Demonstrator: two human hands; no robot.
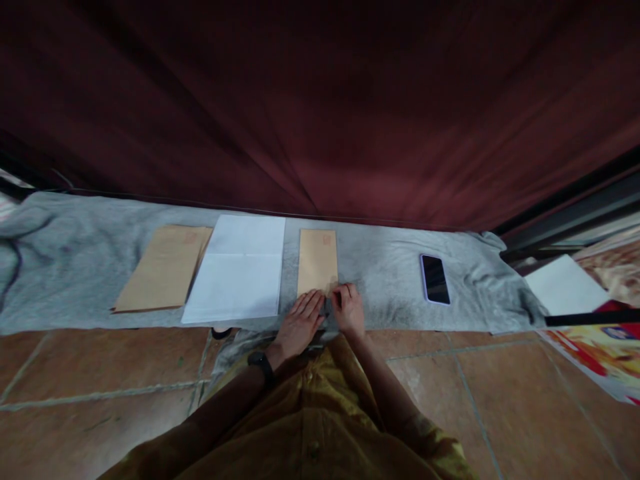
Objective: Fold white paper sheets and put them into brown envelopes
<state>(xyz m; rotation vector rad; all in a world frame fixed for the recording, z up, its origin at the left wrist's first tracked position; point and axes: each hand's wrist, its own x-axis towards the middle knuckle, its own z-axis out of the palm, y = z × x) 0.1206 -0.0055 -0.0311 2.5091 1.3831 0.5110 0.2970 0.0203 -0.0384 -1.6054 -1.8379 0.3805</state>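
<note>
A small brown paper envelope [317, 260] lies upright before me on the grey cloth, with a faint reddish print near its top right corner. My left hand [299, 325] rests on its lower edge, fingers stretched out and lying flat. At the lower right corner, my right hand [349, 308] has its fingers curled in a pinch on the envelope's edge. Both hands cover the bottom end, so that edge is partly hidden. Left of the envelope is a stack of white paper sheets [240, 270] with a crease across the middle.
Farther left lies a stack of larger brown envelopes [163, 270]. A phone [435, 280] with a pale purple edge is on the right. Grey cloth [380, 267] covers the narrow surface, and a dark red curtain [320, 133] hangs behind it. A white sheet [567, 285] sits at far right.
</note>
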